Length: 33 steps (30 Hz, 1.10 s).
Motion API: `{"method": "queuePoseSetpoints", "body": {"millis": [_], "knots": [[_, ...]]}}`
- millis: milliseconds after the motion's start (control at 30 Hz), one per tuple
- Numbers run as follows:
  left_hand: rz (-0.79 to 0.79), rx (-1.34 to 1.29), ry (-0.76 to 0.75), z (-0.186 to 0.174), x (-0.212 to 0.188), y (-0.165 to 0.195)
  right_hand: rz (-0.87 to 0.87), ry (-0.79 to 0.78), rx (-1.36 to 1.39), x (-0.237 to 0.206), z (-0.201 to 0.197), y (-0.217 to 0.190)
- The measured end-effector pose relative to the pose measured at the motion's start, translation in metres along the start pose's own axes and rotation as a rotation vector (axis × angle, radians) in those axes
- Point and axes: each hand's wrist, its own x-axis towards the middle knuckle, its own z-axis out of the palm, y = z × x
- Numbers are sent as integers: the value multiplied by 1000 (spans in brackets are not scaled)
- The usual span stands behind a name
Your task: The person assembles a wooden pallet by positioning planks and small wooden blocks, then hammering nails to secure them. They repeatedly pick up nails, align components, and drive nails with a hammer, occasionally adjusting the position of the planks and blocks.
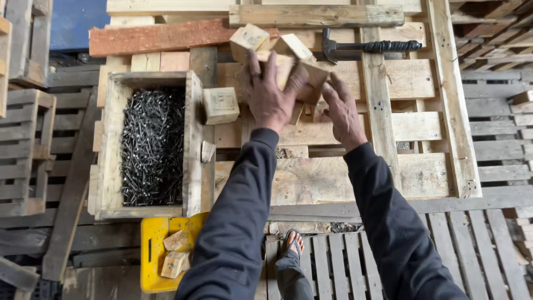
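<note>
Wooden pallet (333,178), its boards bare of blocks where it lies on the stacked pallets, so fixing looks barely begun. The nail-filled wooden box (114,139) sits beside it and the hammer (361,47) lies untouched. The left hand (272,100), fingers spread, cradles several wooden blocks (288,50) above the boards; the right hand (341,111), partly curled, steadies their underside.
</note>
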Motion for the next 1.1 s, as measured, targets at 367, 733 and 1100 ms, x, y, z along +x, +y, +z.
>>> {"method": "queuePoseSetpoints", "body": {"millis": [367,733,1100], "knots": [[-74,301,-39,16,33,-39,-107,396,-787,-154,-119,117],[68,316,-185,-10,21,-34,121,317,-1167,-132,-151,150],[29,368,-284,10,40,-26,102,294,-1150,-130,-155,174]]}}
